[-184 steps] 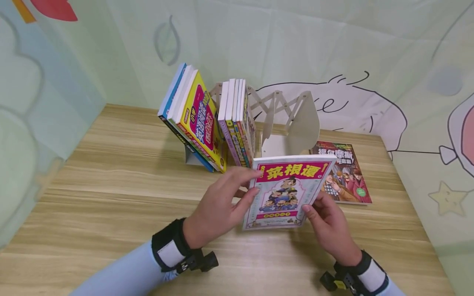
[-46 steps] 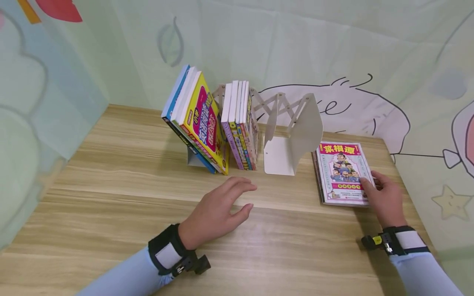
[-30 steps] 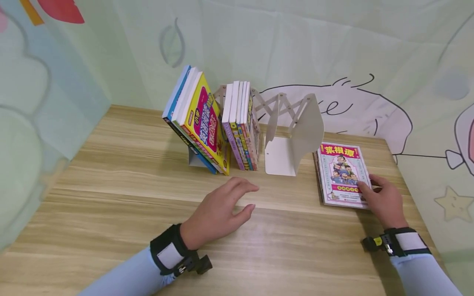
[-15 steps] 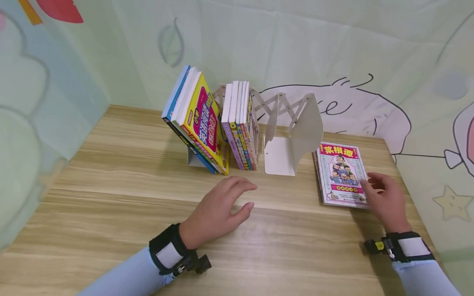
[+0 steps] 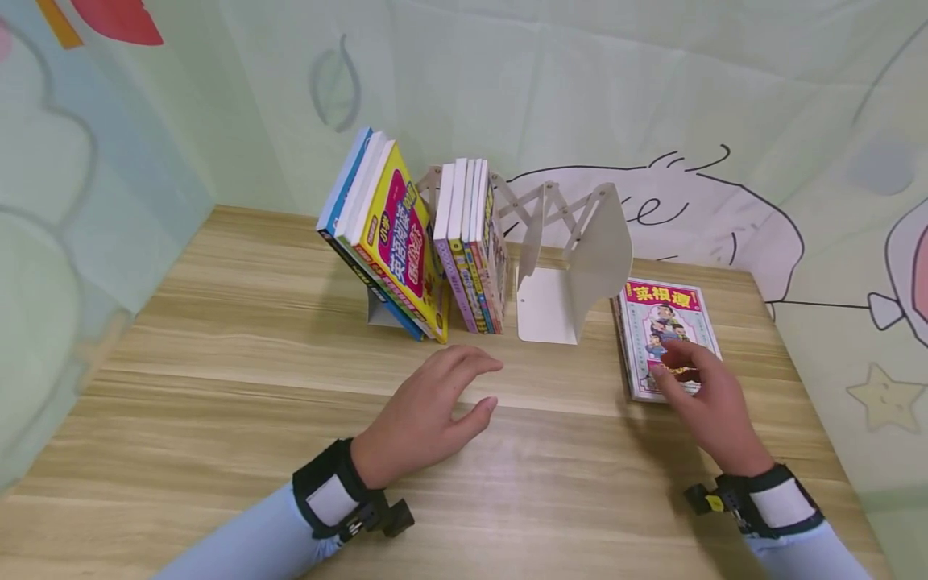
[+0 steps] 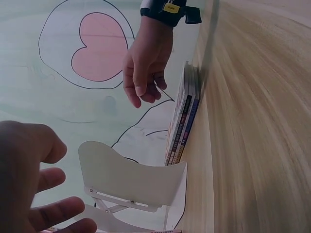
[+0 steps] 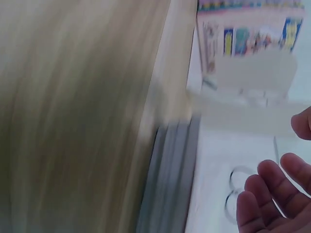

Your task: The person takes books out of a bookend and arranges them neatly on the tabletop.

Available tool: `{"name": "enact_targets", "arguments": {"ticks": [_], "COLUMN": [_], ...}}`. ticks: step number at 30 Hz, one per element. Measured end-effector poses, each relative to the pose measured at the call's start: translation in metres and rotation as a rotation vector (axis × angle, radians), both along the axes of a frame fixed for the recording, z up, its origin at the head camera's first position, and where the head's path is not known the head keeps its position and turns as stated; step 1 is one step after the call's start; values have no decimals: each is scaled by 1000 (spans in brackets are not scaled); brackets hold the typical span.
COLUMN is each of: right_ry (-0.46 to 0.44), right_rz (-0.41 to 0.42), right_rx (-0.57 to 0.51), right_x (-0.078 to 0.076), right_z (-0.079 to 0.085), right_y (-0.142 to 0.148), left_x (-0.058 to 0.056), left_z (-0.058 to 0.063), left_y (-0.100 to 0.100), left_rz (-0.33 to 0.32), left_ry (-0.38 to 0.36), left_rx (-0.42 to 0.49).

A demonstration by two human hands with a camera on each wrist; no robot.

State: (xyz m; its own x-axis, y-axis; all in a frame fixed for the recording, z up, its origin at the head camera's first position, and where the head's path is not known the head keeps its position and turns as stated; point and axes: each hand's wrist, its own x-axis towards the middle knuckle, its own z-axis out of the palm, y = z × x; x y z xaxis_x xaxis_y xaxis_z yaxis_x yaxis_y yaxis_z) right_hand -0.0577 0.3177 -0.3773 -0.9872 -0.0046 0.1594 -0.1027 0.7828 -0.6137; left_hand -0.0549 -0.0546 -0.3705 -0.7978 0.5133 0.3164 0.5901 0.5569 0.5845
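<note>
A pink-bordered comic book (image 5: 665, 318) lies face up on a small stack of books (image 6: 183, 121) at the right. Just over its lower part hovers my right hand (image 5: 714, 407), fingers loosely bent and nothing held. The left wrist view has this right hand (image 6: 149, 63) apart from the stack. My left hand (image 5: 424, 415) is in front of the bookrack, relaxed, thumb and fingers spread around nothing. The expandable white bookrack (image 5: 602, 250) holds leaning large books with a yellow one (image 5: 399, 242) outermost, then several slimmer upright books (image 5: 467, 246). The right wrist view is blurred.
The rack's rightmost section shows a bare white base plate (image 5: 547, 310). Rack and stack stand on a wooden table (image 5: 239, 387), with a printed cloth backdrop (image 5: 464, 89) behind and at both sides.
Earlier both hands held the comic book before the rack. It then came to lie at the right, covering the red-covered book. My right hand has since let go and shifted left; the left stays still.
</note>
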Motion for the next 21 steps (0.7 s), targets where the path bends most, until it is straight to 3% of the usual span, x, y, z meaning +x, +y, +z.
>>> {"name": "enact_targets", "arguments": {"ticks": [10, 21], "right_ry": [56, 79], "right_rz": [213, 355], "right_rx": [-42, -31], "right_x": [11, 22], "right_z": [7, 17], "right_y": [-45, -78], "left_x": [0, 1], "left_z": [1, 1], "left_y": [0, 1], "left_rz": [-3, -3], "left_ry": [27, 15], "left_rx": [0, -3]}}
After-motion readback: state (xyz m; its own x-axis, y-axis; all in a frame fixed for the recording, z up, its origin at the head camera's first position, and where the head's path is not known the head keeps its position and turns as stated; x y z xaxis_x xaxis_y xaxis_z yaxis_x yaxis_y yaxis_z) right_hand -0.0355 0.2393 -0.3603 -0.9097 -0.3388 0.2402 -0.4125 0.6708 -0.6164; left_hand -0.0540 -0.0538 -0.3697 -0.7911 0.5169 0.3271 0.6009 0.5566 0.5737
